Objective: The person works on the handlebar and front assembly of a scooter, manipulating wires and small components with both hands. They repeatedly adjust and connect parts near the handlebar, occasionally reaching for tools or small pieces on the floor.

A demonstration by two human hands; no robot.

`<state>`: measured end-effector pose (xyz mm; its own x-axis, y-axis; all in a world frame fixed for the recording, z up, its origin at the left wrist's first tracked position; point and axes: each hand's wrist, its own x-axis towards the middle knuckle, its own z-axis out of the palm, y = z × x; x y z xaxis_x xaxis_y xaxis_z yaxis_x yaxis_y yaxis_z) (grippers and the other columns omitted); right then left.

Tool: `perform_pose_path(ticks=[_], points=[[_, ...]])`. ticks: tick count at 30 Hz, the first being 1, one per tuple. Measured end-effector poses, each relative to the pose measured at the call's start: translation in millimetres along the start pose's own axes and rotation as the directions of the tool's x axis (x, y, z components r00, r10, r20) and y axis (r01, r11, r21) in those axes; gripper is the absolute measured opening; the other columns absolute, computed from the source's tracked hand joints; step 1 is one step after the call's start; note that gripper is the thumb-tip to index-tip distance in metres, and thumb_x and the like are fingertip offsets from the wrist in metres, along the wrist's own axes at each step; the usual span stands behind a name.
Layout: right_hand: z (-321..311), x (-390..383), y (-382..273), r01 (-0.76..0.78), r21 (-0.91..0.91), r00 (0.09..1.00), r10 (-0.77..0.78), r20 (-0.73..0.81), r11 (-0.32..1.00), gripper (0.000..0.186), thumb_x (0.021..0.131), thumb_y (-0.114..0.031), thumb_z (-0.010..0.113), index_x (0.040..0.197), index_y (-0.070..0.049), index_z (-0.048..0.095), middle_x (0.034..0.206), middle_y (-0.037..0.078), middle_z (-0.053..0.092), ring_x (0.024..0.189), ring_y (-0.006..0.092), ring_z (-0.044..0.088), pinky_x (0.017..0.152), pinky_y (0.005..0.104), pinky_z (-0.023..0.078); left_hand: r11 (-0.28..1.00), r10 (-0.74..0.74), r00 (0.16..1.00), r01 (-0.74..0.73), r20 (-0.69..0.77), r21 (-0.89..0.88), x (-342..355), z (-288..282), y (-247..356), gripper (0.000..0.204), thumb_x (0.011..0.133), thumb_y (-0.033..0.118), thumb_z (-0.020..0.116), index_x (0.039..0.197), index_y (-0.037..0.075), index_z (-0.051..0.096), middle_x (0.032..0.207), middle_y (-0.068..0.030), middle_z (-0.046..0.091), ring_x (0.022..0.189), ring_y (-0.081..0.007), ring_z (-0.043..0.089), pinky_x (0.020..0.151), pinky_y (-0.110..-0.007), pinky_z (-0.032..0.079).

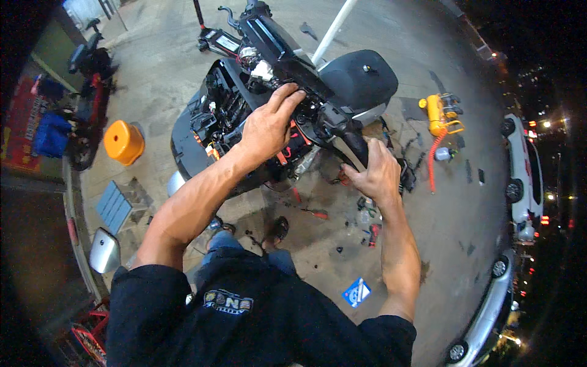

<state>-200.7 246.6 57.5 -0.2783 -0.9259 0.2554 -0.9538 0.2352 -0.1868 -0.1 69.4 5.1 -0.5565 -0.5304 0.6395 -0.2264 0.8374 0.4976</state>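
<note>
Black handlebar grip [351, 140] on the partly stripped scooter [188, 136] ahead is enclosed by the curled right hand [378, 173], part-extended fingers of the left hand [267, 127] are laid beside the handlebar cover [278, 46], hold indiscernible, and exposed wiring [214, 110] could be snagged if steering is turned.

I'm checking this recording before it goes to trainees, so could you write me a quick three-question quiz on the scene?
1. Multiple choice: what is the right hand gripping?
a) a screwdriver
b) the handlebar grip
c) a coiled hose

2. True or false: the orange stool stands to the right of the scooter, as the person sees it.

3. Fill in the blank: the machine with a tank-like body, on the ground at the right, is mainly ____ in colour.

Key: 1. b; 2. false, it stands to the left; 3. yellow.
</note>
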Motion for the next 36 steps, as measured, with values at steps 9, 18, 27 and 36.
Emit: perform_pose_path(ticks=[9,18,27,36], points=[[-10.8,-6.6,-2.3,-0.036,0.08,0.988,0.023,0.153,0.996,0.114,0.055,-0.053,0.091,0.141,0.004,0.043,0.122,0.019,0.056,0.113,0.0367,0.059,0.092,0.046,0.051,0.972,-0.196,0.979,0.201,-0.056,0.12,-3.9,8.6,21.3,0.076,0.071,-0.01,0.061,0.142,0.015,0.05,0.138,-0.0218,0.042,0.12,-0.0446,0.054,0.096,-0.046,0.052],[-2.4,-8.0,12.8,0.032,0.202,0.991,-0.058,0.124,0.979,0.112,0.057,-0.053,0.091,0.144,0.001,0.043,0.119,0.02,0.056,0.112,0.0385,0.058,0.093,0.0474,0.049,0.971,-0.188,0.958,0.214,-0.219,0.104,3.3,10.9,19.9,0.044,0.082,0.021,0.076,0.124,0.014,0.066,0.13,-0.0256,0.05,0.113,-0.0415,0.058,0.092,-0.046,0.052],[2.0,-8.5,11.5,0.061,0.209,0.995,-0.075,0.063,0.976,0.105,0.062,-0.054,0.087,0.145,-0.004,0.044,0.119,0.018,0.057,0.108,0.0393,0.059,0.088,0.0491,0.05,0.978,-0.195,0.955,0.207,-0.222,0.029,13.6,3.6,6.7,0.047,0.071,0.019,0.083,0.114,0.006,0.068,0.119,-0.0172,0.063,0.112,-0.0359,0.061,0.095,-0.043,0.05],[2.8,-7.6,9.8,0.048,0.133,0.996,-0.058,0.069,0.99,0.104,0.066,-0.06,0.082,0.146,-0.004,0.045,0.122,0.018,0.058,0.111,0.0386,0.059,0.09,0.0484,0.049,0.945,-0.327,0.903,0.318,-0.279,-0.078,17.9,9.8,16.9,0.042,0.071,0.018,0.079,0.109,0.003,0.07,0.115,-0.0181,0.065,0.104,-0.0357,0.066,0.09,-0.041,0.053]])
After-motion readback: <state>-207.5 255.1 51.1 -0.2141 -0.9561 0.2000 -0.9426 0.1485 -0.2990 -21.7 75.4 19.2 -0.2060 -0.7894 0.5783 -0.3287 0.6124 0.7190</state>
